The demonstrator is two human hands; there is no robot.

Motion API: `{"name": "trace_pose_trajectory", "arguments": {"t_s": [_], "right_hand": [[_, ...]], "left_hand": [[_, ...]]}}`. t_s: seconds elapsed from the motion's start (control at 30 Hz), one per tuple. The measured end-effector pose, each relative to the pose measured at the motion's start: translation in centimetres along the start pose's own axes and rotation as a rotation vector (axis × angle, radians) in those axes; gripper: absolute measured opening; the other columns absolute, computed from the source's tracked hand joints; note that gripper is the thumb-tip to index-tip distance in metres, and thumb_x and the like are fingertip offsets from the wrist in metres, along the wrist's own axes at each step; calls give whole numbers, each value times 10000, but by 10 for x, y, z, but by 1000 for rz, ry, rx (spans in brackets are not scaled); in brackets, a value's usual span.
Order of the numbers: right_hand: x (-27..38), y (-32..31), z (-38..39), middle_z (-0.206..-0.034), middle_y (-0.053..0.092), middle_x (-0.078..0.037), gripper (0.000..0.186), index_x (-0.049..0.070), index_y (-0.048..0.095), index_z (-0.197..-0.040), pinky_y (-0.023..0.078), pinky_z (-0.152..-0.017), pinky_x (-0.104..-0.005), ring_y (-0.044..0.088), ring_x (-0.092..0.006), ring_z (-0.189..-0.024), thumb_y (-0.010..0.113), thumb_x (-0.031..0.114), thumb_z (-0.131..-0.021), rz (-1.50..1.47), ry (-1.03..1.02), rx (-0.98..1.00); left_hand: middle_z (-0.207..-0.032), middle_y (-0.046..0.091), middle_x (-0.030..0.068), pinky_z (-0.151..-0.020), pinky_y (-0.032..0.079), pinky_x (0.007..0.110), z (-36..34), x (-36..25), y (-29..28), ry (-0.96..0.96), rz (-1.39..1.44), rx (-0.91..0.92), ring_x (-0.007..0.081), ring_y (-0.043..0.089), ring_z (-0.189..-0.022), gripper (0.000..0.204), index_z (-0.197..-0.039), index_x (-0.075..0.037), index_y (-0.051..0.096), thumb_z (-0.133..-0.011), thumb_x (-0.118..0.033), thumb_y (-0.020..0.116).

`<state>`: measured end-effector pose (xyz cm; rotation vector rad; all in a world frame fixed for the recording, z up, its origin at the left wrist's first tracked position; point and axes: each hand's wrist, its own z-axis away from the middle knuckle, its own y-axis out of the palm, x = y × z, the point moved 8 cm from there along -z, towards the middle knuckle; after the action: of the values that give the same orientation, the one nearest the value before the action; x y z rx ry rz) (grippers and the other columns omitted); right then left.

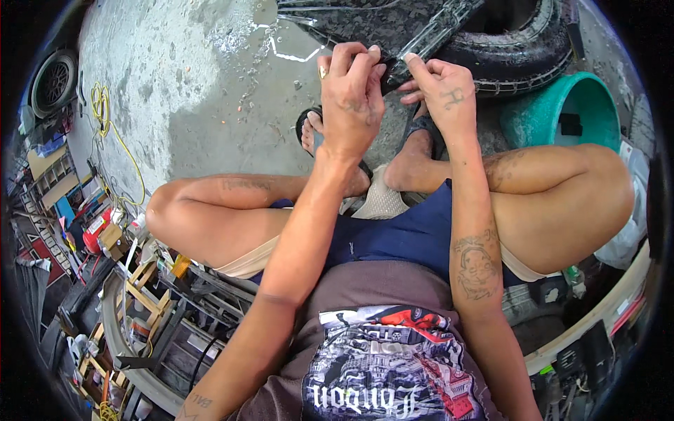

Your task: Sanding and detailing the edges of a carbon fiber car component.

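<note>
A glossy black panel (pixel 372 27) with a mottled pattern and a ridged edge lies at the top of the view, partly over a tire. At its near corner, my left hand (pixel 353 98) is closed, fingers bent and pinched against the edge. My right hand (pixel 447 95) grips the ridged edge just to the right, thumb on top and fingers curled beneath. The fingers partly cover the corner, so I cannot make out whether a smaller piece is between them.
A black tire (pixel 502 67) lies behind the panel, a green bucket (pixel 519 119) tipped to its right. My crossed legs and sandaled feet frame the concrete floor (pixel 217 105). At left are a yellow cord (pixel 103 112), a wheel (pixel 55 83) and cluttered parts (pixel 151 309).
</note>
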<state>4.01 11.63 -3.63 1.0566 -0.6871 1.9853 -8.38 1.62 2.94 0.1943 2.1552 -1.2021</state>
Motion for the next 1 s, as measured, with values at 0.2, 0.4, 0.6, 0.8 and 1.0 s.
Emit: {"name": "trace_pose_trajectory", "arguments": {"t_s": [0.2, 0.4, 0.6, 0.8, 1.0], "right_hand": [[-3, 1, 1, -730, 763, -130, 430, -57, 727, -791, 542, -557, -260, 731, -150, -584, 701, 322, -995, 12, 14, 7], [-5, 1, -2, -732, 763, -133, 429, -62, 726, -803, 541, -554, -258, 735, -154, -588, 698, 321, -995, 11, 11, 9], [-3, 0, -1, -723, 762, -130, 435, -56, 730, -785, 545, -562, -262, 742, -158, -598, 695, 324, -994, 23, 7, 1], [-3, 0, 0, -723, 761, -133, 438, -59, 732, -789, 547, -564, -261, 743, -162, -599, 697, 328, -990, 20, 7, -3], [-2, 0, -2, -726, 764, -126, 437, -59, 736, -794, 555, -569, -267, 747, -163, -606, 700, 333, -986, -3, 3, 2]], "left_hand": [[-1043, 664, 134, -840, 450, 408, -3, 1, -2, 28, -18, -28, 313, 606, -912, 252, -1075, -27, 738, -838, 56, 719], [-1037, 665, 137, -838, 444, 407, -6, 4, -4, 4, -16, -29, 319, 605, -918, 235, -1072, -23, 739, -848, 43, 713], [-1031, 662, 132, -815, 447, 408, -6, 2, -1, 33, -9, -2, 321, 597, -898, 236, -1069, -22, 740, -847, 52, 716], [-1022, 665, 128, -808, 442, 403, -6, -2, -3, 100, -10, -31, 312, 597, -886, 205, -1049, -28, 738, -856, 38, 722], [-1025, 660, 125, -816, 433, 399, -10, 2, -5, 34, -54, -51, 304, 593, -885, 202, -1052, -35, 737, -859, 22, 728]]}}
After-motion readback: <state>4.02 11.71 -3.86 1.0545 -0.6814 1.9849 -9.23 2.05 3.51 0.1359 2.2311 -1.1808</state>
